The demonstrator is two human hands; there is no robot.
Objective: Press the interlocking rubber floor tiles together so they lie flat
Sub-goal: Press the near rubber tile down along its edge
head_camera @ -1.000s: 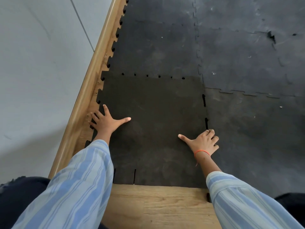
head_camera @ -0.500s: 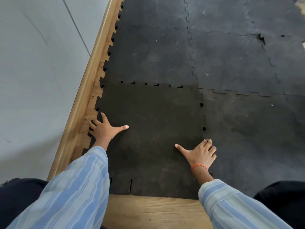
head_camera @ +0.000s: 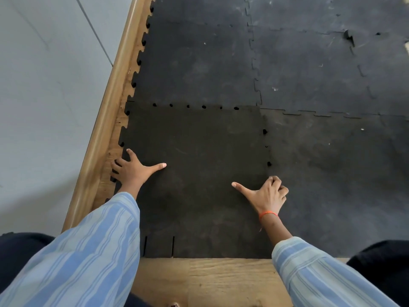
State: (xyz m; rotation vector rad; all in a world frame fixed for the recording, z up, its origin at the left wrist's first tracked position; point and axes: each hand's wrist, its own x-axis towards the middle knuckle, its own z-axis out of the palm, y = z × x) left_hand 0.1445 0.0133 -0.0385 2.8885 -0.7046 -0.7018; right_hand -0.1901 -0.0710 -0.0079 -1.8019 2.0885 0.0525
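- Compared with the frame half a second ago, the gaps along the right seam of the near dark brown-black rubber floor tile (head_camera: 194,173) are slightly narrower; both hands remain at the same places on the tile.
- Left hand (head_camera: 132,171): released and spread flat, gripping nothing. The thumb points right across the tile surface; the fingers (head_camera: 119,162) reach left over the toothed left edge, their tips over the strip of bare wooden subfloor (head_camera: 110,165).
- Right hand (head_camera: 267,196): thumb extended left and flat on the tile, the other fingers (head_camera: 276,182) curled and pressing knuckles-down on the seam with the dark grey rubber tile to the right (head_camera: 332,173). It clasps nothing. An orange band (head_camera: 267,213) circles the wrist.
- Task tile location: near centre, bounded on the left by the rounded wooden baseboard (head_camera: 106,129), on the far side by the dark grey tile beyond it (head_camera: 199,63).
- Small dark openings show along the far seam (head_camera: 203,106) and the right seam.
- Hard to make out: the fingertips of the right hand are folded under; whether the seam beneath them is fully seated cannot be told.
- Blue-and-white striped sleeves (head_camera: 88,258) cover both forearms and hide the tile's near left corner.
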